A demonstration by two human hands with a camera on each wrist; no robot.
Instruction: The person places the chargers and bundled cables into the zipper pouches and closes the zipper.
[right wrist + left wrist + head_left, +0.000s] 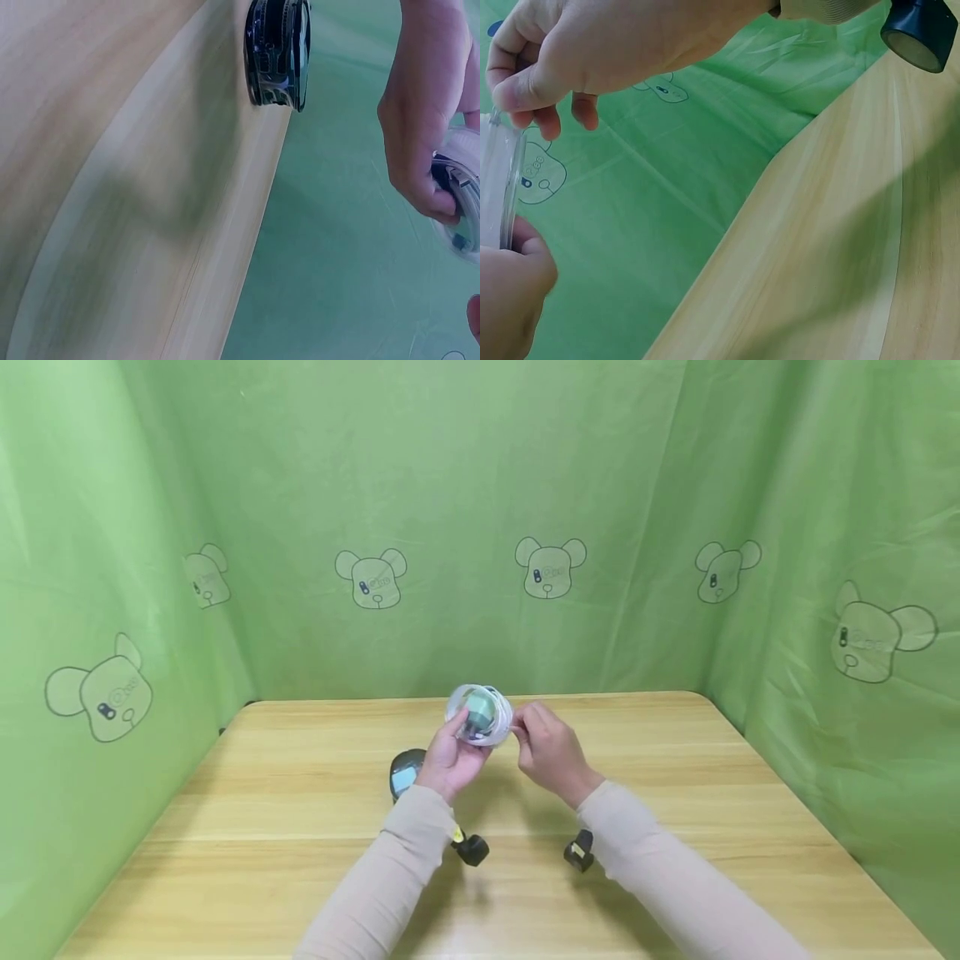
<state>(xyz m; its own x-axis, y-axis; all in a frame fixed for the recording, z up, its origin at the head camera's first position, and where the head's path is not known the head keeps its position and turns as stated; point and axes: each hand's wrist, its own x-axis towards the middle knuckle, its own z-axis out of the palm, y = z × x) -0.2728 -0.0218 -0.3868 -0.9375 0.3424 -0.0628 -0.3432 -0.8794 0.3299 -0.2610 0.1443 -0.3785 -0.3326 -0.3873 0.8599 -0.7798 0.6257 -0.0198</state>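
My left hand (453,762) holds a round clear plastic case (497,727) from below, with the thumb over its near face. White looped strands and a greenish piece show in the case. At its right rim, thumb and fingertips of my right hand (551,752) pinch a small bit of the edge. In the left wrist view the case (496,180) stands edge-on, left hand (514,300) beneath and right hand (570,64) pinching its upper corner. The right wrist view has the case (466,199) cut by the frame, dark blue and white parts inside.
A black rounded case (405,770) with a light blue patch rests on the wooden table (300,827), left of my left hand and partly behind it. Black wrist cameras hang under both sleeves. Green curtains (465,485) printed with bear heads enclose the back and sides.
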